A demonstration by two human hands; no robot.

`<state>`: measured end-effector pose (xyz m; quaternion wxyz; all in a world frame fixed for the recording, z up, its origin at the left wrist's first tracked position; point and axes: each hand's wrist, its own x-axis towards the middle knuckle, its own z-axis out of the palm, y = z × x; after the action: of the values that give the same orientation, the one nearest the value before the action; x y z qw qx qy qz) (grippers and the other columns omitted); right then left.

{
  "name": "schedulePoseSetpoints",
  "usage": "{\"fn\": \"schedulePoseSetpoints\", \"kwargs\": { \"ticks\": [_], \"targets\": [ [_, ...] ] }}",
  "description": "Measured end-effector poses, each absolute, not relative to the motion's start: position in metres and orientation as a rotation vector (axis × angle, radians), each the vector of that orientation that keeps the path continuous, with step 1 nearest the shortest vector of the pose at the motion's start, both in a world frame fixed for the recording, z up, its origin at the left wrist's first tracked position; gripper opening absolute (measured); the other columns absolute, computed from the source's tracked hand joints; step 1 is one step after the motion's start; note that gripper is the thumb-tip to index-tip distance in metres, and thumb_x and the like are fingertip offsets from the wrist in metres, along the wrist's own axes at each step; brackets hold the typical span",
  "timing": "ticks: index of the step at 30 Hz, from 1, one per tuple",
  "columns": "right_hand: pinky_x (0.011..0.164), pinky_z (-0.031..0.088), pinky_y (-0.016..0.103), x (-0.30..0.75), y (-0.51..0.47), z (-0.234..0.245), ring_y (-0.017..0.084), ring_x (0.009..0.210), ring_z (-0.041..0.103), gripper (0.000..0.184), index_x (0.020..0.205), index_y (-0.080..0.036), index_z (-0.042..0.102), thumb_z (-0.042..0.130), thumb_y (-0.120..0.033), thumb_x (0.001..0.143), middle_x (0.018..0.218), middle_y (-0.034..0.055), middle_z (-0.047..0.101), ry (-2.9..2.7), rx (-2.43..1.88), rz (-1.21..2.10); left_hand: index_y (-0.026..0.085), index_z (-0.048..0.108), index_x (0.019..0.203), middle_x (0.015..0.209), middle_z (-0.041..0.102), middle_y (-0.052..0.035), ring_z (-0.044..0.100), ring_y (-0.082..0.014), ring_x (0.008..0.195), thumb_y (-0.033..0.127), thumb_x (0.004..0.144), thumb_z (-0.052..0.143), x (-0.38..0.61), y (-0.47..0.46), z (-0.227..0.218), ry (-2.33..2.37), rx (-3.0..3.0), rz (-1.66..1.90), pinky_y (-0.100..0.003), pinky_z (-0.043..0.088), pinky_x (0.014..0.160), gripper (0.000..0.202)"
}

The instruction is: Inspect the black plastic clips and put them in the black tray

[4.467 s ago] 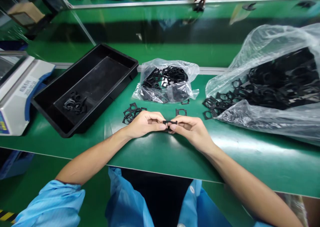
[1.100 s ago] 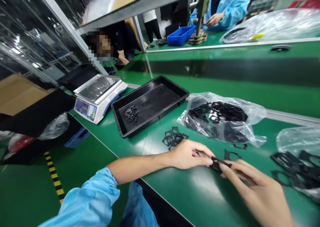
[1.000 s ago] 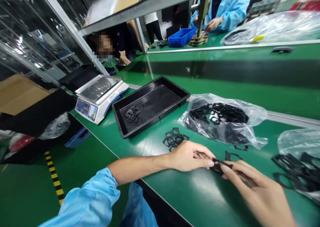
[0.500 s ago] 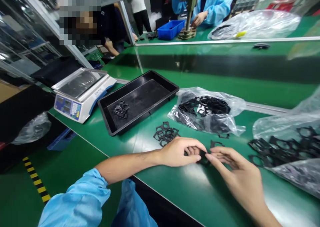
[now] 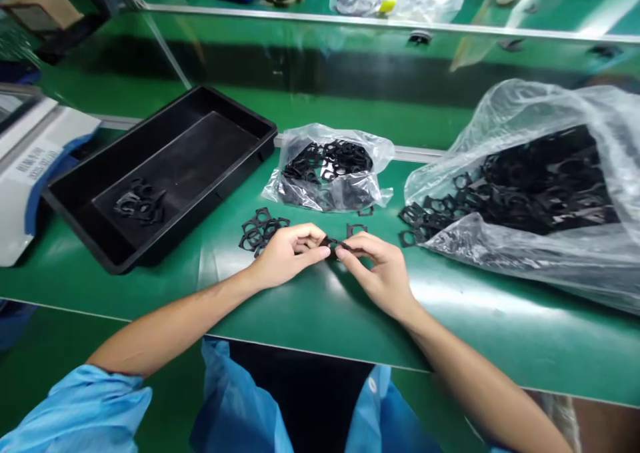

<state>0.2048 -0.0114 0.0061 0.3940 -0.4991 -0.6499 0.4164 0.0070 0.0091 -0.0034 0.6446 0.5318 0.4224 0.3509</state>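
Observation:
Between my two hands is a small black plastic part (image 5: 332, 243), pinched at both ends just over the green table (image 5: 310, 313). My left hand (image 5: 293, 253) grips its left end with thumb and fingers. On the other end, the thumb and fingertips of my right hand (image 5: 377, 266) are closed. Fingers cover much of the part, so its full shape is hidden. A loose pile of black ring-shaped parts (image 5: 260, 230) lies just beyond my left hand. One more black part (image 5: 357, 228) rests behind my right fingers.
At the left a black tray (image 5: 170, 230) holds a small heap of black parts, beside a white scale (image 5: 30, 166). A clear bag of black parts (image 5: 327, 166) lies behind my hands. To the right a larger open bag (image 5: 525, 186) spills similar parts.
The view has swung right and downward, so the scale is partly cut off and the large bag shows more fully. My right hand has come to the part's right end.

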Motion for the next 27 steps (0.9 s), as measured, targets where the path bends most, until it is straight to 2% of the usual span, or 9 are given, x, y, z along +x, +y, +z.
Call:
{"fn": "schedulePoseSetpoints", "kwargs": {
  "ticks": [9, 18, 22, 27],
  "targets": [
    [0.065, 0.048, 0.029, 0.202, -0.011, 0.012, 0.016, 0.067, 0.057, 0.033, 0.074, -0.02, 0.068, 0.068, -0.049, 0.089, 0.072, 0.0021, 0.063, -1.545, -1.229, 1.221, 0.013, 0.065, 0.076, 0.072, 0.066, -0.0011, 0.066, -0.0131, 0.068, 0.053, 0.075, 0.082, 0.006, 0.012, 0.0, 0.932, 1.117, 0.781, -0.024, 0.055, 0.069, 0.044],
    [0.067, 0.049, 0.029, 0.204, -0.012, 0.016, 0.016, 0.068, 0.059, 0.033, 0.074, -0.02, 0.069, 0.066, -0.047, 0.092, 0.071, 0.0023, 0.066, -1.547, -1.157, 1.251, 0.01, 0.071, 0.085, 0.078, 0.073, -0.0066, 0.071, -0.0157, 0.071, 0.049, 0.076, 0.084, 0.006, 0.014, -0.004, 0.787, 0.973, 0.739, -0.028, 0.059, 0.073, 0.042],
    [0.068, 0.05, 0.03, 0.204, -0.013, 0.017, 0.016, 0.068, 0.059, 0.033, 0.076, -0.02, 0.071, 0.069, -0.049, 0.091, 0.072, 0.003, 0.066, -1.523, -1.164, 1.244, 0.01, 0.07, 0.078, 0.074, 0.074, -0.0068, 0.07, -0.0147, 0.066, 0.047, 0.073, 0.086, 0.005, 0.013, -0.003, 0.785, 0.938, 0.725, -0.026, 0.058, 0.068, 0.041],
    [0.065, 0.052, 0.028, 0.203, -0.009, 0.015, 0.013, 0.065, 0.062, 0.034, 0.077, -0.018, 0.072, 0.079, -0.051, 0.081, 0.075, 0.0013, 0.065, -1.286, -1.038, 1.534, 0.01, 0.068, 0.067, 0.066, 0.073, -0.0045, 0.068, -0.0121, 0.058, 0.045, 0.069, 0.089, 0.004, 0.013, 0.002, 0.867, 0.939, 0.766, -0.021, 0.054, 0.059, 0.041]
  ]
}}
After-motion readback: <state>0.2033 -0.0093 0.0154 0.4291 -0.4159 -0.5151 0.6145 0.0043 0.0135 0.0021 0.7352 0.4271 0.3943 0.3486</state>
